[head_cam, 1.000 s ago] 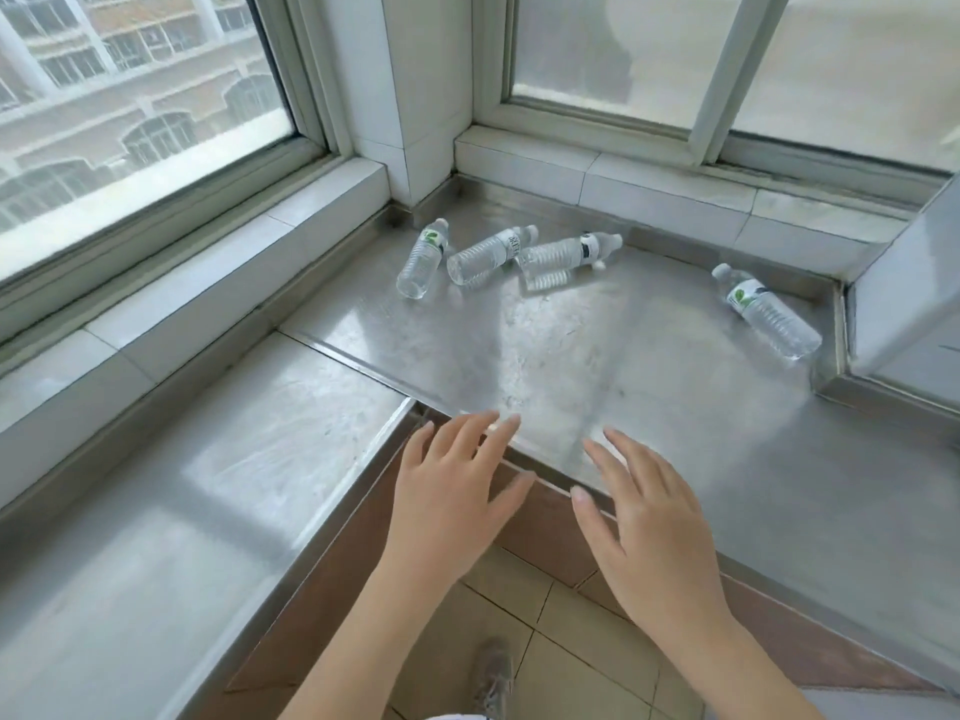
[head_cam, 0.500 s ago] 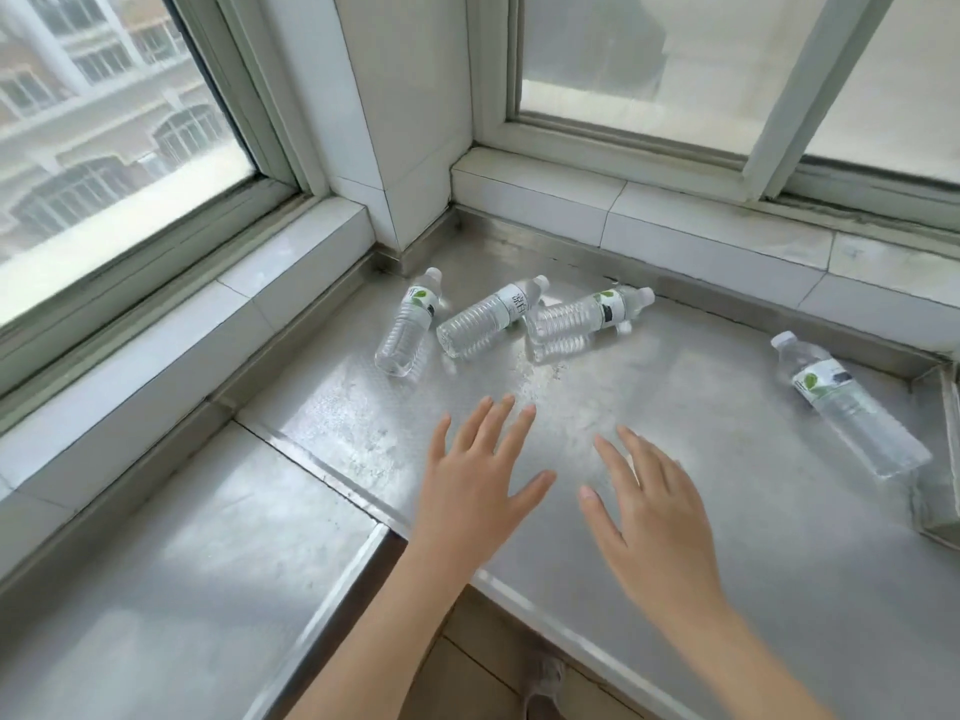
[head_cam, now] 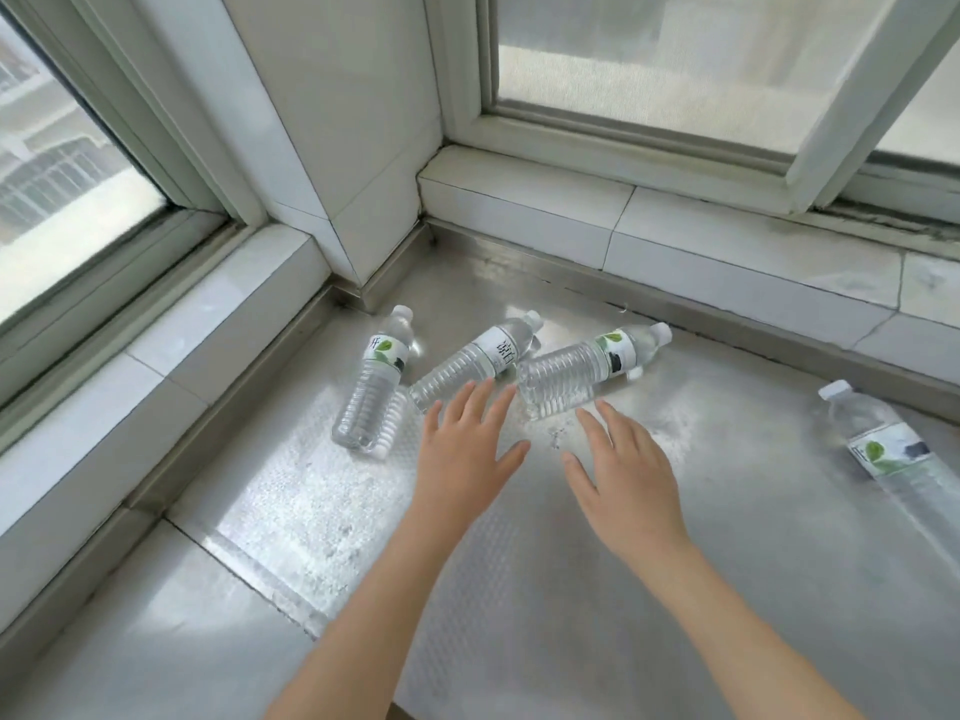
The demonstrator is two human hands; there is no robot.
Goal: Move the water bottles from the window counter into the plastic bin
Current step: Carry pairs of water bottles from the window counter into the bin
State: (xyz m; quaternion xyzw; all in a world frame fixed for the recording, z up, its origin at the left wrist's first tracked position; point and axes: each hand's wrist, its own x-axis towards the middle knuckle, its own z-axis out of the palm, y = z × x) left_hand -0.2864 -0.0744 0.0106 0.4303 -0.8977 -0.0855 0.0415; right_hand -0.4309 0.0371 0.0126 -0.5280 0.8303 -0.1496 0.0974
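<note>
A person is leaning over a brushed stainless-steel window counter (head_cam: 675, 589) set into a tiled corner below two large windows. Both bare hands are reaching forward, palms down, fingers straight and spread, holding nothing. The left hand (head_cam: 467, 454) and right hand (head_cam: 626, 475) are lying side by side, slightly apart, near the counter's centre.

Four clear plastic water bottles with white caps and green-leaf labels are lying on their sides. Three are clustered at about twelve o'clock from the hands. The leftmost bottle (head_cam: 375, 381) is at eleven o'clock. The middle bottle (head_cam: 475, 362) is lying just past the left fingertips. The third bottle (head_cam: 587, 368) is lying just past the right fingertips and touching the middle one. The fourth bottle (head_cam: 883, 454) is lying well apart at three o'clock, near the right edge.

The spread hands are probably preparing to take one bottle each. The plastic bin is not in view, and no bottle looks lifted yet.
</note>
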